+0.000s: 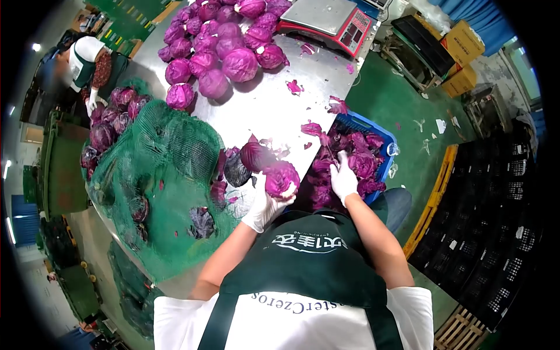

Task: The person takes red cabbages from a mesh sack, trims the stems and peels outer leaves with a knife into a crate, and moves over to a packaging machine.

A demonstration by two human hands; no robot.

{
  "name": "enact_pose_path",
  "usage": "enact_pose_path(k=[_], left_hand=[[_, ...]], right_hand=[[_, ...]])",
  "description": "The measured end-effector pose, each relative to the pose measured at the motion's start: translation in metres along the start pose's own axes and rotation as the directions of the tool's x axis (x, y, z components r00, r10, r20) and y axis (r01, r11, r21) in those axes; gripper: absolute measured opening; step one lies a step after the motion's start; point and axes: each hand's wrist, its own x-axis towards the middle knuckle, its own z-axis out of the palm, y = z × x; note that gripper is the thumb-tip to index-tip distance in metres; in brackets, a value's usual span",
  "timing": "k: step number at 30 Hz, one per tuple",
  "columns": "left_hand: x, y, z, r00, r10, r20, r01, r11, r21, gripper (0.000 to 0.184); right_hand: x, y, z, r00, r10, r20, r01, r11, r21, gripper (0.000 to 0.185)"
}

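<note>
Cabbage in the left hand, by the table edge

That hand is curled around the cabbage's near left side. The right hand, half curled, is over loose leaves in the blue crate; whether it pinches anything, I cannot tell. More cabbages lie near a red scale.

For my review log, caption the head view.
Gloved left hand holds a purple cabbage; right hand over a leaf-filled blue crate.
</note>
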Motion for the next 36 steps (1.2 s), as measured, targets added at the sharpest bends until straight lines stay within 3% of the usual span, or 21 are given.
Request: enact_pose_path(k=[2, 4, 5, 6, 8, 11, 13, 14, 15, 17, 19, 20, 21, 22, 24, 25, 26, 28, 32, 34, 36], left_hand=[[0.003, 0.007, 0.003, 0.994, 0.021, -0.107, -0.021, 1.000, -0.002, 0.065], [0.014, 0.001, -0.008, 0.957, 0.283, -0.066, -0.251, 0.919, 0.302, 0.061], [0.017, -0.002, -0.012, 0.916, 0.400, -0.017, -0.352, 0.825, 0.443, 0.060], [0.006, -0.001, 0.006, 0.891, 0.453, -0.011, -0.382, 0.764, 0.519, 0.055], [-0.001, 0.001, 0.018, 0.829, 0.547, 0.116, -0.472, 0.573, 0.670, 0.057], [-0.003, 0.006, 0.012, 0.760, 0.598, 0.254, -0.532, 0.348, 0.772, 0.061], [-0.003, 0.005, 0.003, 0.709, 0.623, 0.331, -0.557, 0.207, 0.804, 0.063], [-0.002, 0.003, 0.001, 0.711, 0.637, 0.298, -0.546, 0.232, 0.805, 0.063], [-0.001, 0.002, 0.002, 0.712, 0.650, 0.265, -0.535, 0.259, 0.804, 0.064], [0.004, -0.001, -0.001, 0.682, 0.691, 0.242, -0.527, 0.234, 0.817, 0.063], [0.016, 0.009, -0.019, 0.877, 0.478, -0.046, -0.373, 0.739, 0.561, 0.070], [0.023, 0.014, -0.027, 0.942, 0.307, -0.137, -0.243, 0.903, 0.355, 0.075], [0.012, 0.022, -0.005, 0.973, 0.188, -0.135, -0.174, 0.979, 0.110, 0.087], [0.008, 0.031, -0.009, 0.996, 0.074, -0.049, -0.076, 0.996, -0.043, 0.087], [0.004, 0.039, -0.003, 0.990, 0.006, 0.139, 0.030, 0.967, -0.254, 0.087], [0.005, 0.041, -0.002, 0.989, -0.014, 0.150, 0.053, 0.963, -0.265, 0.086], [0.004, 0.043, -0.002, 0.987, -0.032, 0.158, 0.076, 0.958, -0.276, 0.086], [0.012, 0.051, 0.009, 0.988, -0.001, 0.154, 0.032, 0.980, -0.198, 0.080], [0.051, 0.108, 0.045, 0.955, 0.152, 0.257, -0.101, 0.975, -0.199, 0.042], [0.076, 0.158, 0.065, 0.942, 0.275, 0.191, -0.202, 0.922, -0.332, 0.073], [0.075, 0.197, 0.090, 0.939, 0.311, 0.145, -0.256, 0.916, -0.309, 0.082]], right_hand=[[-0.021, -0.038, -0.036, 1.000, 0.007, -0.013, -0.006, 0.997, 0.076, 0.077], [-0.035, -0.066, -0.040, 0.940, -0.304, -0.157, 0.321, 0.941, 0.102, 0.081], [-0.041, -0.082, -0.040, 0.908, -0.407, -0.102, 0.419, 0.880, 0.224, 0.084], [-0.055, -0.107, -0.054, 0.929, -0.347, 0.127, 0.278, 0.883, 0.378, 0.080], [-0.056, -0.121, -0.047, 0.768, -0.628, 0.121, 0.568, 0.757, 0.323, 0.079], [-0.043, -0.118, -0.052, 0.783, -0.552, 0.285, 0.418, 0.808, 0.415, 0.073], [-0.044, -0.108, -0.049, 0.788, -0.548, 0.280, 0.349, 0.773, 0.529, 0.063], [-0.046, -0.100, -0.043, 0.791, -0.544, 0.279, 0.313, 0.752, 0.580, 0.058], [-0.048, -0.102, -0.034, 0.719, -0.694, -0.026, 0.631, 0.638, 0.441, 0.053], [-0.064, -0.093, -0.033, 0.808, -0.585, 0.060, 0.470, 0.704, 0.532, 0.045], [-0.072, -0.091, -0.045, 0.820, -0.555, 0.141, 0.416, 0.747, 0.519, 0.035], [-0.072, -0.080, -0.047, 0.838, -0.387, 0.385, 0.063, 0.769, 0.636, 0.032], [-0.070, -0.069, -0.046, 0.871, -0.285, 0.400, -0.039, 0.772, 0.635, 0.030], [-0.066, -0.058, -0.044, 0.890, -0.183, 0.417, -0.139, 0.764, 0.630, 0.028], [-0.054, -0.027, -0.038, 0.958, -0.123, 0.260, 0.067, 0.974, 0.215, 0.037], [-0.056, -0.019, -0.031, 0.946, -0.321, 0.040, 0.317, 0.944, 0.087, 0.051], [-0.053, -0.012, -0.021, 0.925, -0.379, 0.008, 0.373, 0.914, 0.162, 0.063], [-0.065, -0.058, -0.043, 0.962, -0.129, 0.239, 0.005, 0.887, 0.462, 0.065], [-0.059, -0.053, -0.023, 0.909, -0.083, 0.408, -0.217, 0.740, 0.636, 0.060], [-0.062, -0.049, -0.019, 0.898, -0.061, 0.436, -0.254, 0.736, 0.627, 0.056], [-0.066, -0.055, -0.017, 0.887, -0.084, 0.455, -0.242, 0.754, 0.611, 0.055]])
